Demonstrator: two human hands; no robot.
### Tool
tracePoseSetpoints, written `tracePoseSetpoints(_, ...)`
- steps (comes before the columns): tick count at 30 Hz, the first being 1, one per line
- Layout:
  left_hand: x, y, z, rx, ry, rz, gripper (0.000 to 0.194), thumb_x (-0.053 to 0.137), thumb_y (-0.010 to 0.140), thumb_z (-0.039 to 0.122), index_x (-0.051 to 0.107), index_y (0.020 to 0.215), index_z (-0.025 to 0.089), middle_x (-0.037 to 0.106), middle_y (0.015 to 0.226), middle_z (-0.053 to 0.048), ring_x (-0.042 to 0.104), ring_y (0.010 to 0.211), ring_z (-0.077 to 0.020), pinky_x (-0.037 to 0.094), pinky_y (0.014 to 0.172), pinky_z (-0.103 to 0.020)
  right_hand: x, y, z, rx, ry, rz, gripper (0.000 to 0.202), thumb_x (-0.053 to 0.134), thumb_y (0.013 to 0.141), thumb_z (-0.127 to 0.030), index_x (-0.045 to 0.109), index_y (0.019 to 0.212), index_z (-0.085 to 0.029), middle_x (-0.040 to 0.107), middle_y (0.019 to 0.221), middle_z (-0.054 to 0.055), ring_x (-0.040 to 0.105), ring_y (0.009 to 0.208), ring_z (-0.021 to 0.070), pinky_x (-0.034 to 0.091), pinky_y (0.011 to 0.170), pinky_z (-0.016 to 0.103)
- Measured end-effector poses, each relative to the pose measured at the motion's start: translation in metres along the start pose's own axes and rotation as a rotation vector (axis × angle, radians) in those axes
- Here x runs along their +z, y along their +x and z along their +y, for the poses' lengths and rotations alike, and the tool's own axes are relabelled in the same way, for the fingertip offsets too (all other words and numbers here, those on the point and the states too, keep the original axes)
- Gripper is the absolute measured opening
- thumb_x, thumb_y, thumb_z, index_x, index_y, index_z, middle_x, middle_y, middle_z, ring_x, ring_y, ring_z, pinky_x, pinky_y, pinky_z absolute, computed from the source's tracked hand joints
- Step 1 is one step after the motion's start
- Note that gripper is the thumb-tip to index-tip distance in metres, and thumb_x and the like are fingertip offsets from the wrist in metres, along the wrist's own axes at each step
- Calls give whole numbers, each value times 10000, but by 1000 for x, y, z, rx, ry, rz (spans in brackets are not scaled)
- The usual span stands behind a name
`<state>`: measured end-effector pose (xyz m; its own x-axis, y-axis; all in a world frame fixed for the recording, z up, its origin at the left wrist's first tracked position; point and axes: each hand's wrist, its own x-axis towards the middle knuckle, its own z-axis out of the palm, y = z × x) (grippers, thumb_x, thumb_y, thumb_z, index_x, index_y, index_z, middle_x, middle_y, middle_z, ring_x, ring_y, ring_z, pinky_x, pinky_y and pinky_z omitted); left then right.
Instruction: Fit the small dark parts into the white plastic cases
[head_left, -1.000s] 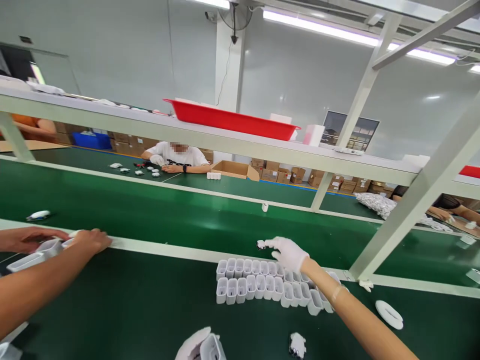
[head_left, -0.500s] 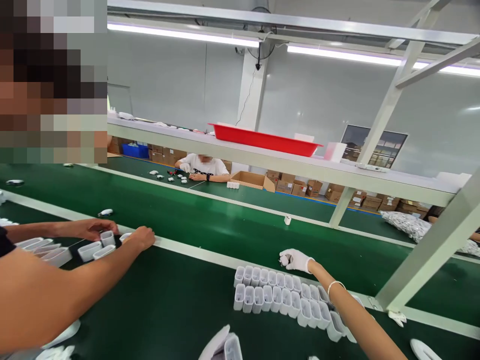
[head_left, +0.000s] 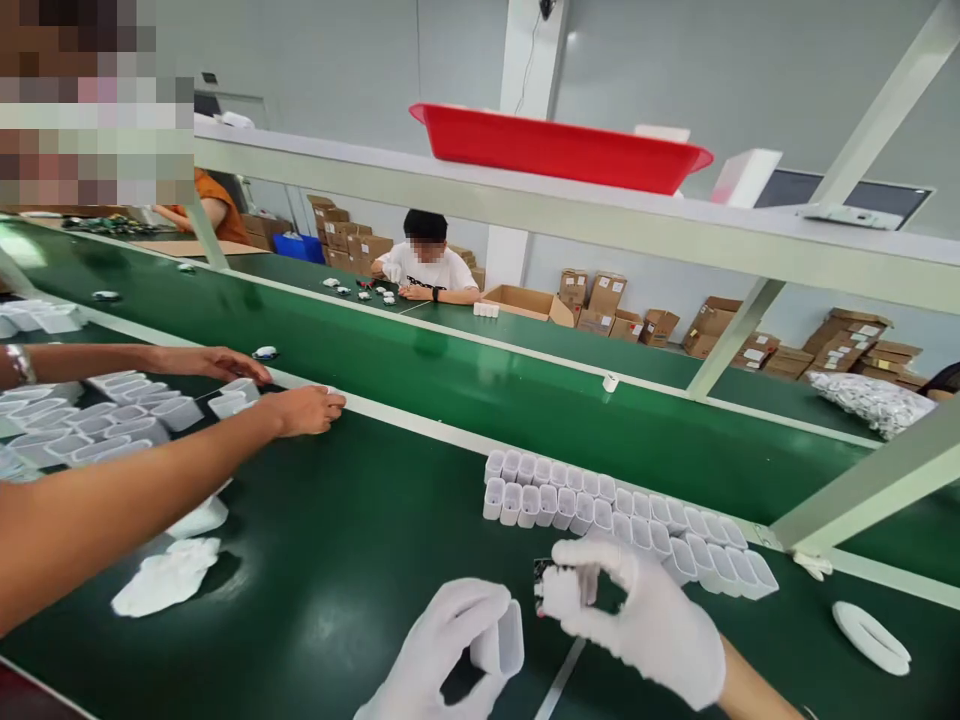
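Note:
At the bottom middle, my white-gloved left hand (head_left: 439,650) grips a white open-topped plastic housing (head_left: 510,640), its opening tilted to the right. To the right of it, my gloved right hand (head_left: 652,625) is closed on a small white part with a dark circuit board (head_left: 559,592) at its edge. A narrow gap separates the two held things. Beyond my right hand, two rows of white plastic housings (head_left: 566,505) stand on the dark green table (head_left: 360,530), openings up.
A co-worker's bare hands (head_left: 304,410) handle similar housings at the left. Past the pale rail runs a green conveyor belt (head_left: 450,370). A shelf bears a red tray (head_left: 555,150); a slanted post (head_left: 870,485) stands at right. White cloth (head_left: 169,575) lies at left.
My right hand has come back from the belt toward me, holding the small part. My left hand has come into view with a housing. The view has tilted down.

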<state>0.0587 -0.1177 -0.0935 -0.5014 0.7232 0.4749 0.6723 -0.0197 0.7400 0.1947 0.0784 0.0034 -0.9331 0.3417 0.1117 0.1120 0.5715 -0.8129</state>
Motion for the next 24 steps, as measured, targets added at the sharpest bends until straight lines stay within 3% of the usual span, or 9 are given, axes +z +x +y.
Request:
tracePoseSetpoints(3, -7, 1, -4, 95, 50, -66, 491, 625, 819, 109, 601, 1251, 341, 697, 1213, -42, 708, 1070, -197, 603, 902, -276, 18, -13, -8, -80, -142, -50, 309, 738, 787, -264, 687, 1092, -254, 674, 857, 17, 641, 722, 152, 529, 709, 301)
tracePoseSetpoints(6, -10, 0, -9, 82, 99, -53, 494, 666, 821, 156, 587, 1276, 331, 710, 1204, -45, 724, 1045, -208, 624, 855, -269, 24, -15, -12, -33, -234, -111, 232, 744, 778, -215, 710, 1000, -275, 648, 815, -4, 615, 710, 138, 502, 695, 254)
tracePoseSetpoints(10, -9, -1, -9, 79, 115, -61, 487, 679, 824, 181, 582, 1276, 333, 713, 1200, -32, 730, 1031, -199, 628, 848, -264, 24, -16, -16, 16, -272, -100, 254, 722, 784, -169, 706, 1008, -287, 643, 844, -4, 611, 737, 138, 493, 714, 239)
tracePoseSetpoints(13, -10, -1, -8, 95, 119, -73, 502, 678, 824, 172, 567, 1285, 338, 710, 1200, -29, 725, 1038, -189, 626, 856, -261, 22, -16, -21, 70, -264, -148, 242, 732, 760, -156, 710, 963, -288, 630, 851, -10, 601, 745, 135, 477, 711, 234)
tracePoseSetpoints(17, -11, 0, -9, 116, 115, -104, 528, 676, 818, 156, 552, 1300, 333, 708, 1192, -35, 725, 1033, -186, 627, 857, -265, 19, -13, -32, 147, -248, -222, 58, 684, 809, -204, 693, 826, -258, 597, 827, -14, 567, 718, 121, 444, 678, 223)
tracePoseSetpoints(21, -11, -1, -12, 134, 115, -101, 544, 679, 805, 139, 559, 1301, 327, 708, 1193, -46, 725, 1032, -199, 631, 858, -281, 24, -12, -41, 237, -262, -225, 75, 662, 804, -198, 643, 741, -235, 603, 854, -9, 552, 725, 126, 419, 650, 224)
tracePoseSetpoints(24, -11, -3, -12, 132, 104, -84, 559, 703, 793, 154, 571, 1305, 337, 711, 1196, -49, 731, 1017, -209, 645, 797, -263, 30, -15, -49, 401, -325, -197, 60, 631, 819, -229, 647, 785, -276, 632, 879, -14, 562, 781, 158, 376, 598, 231)
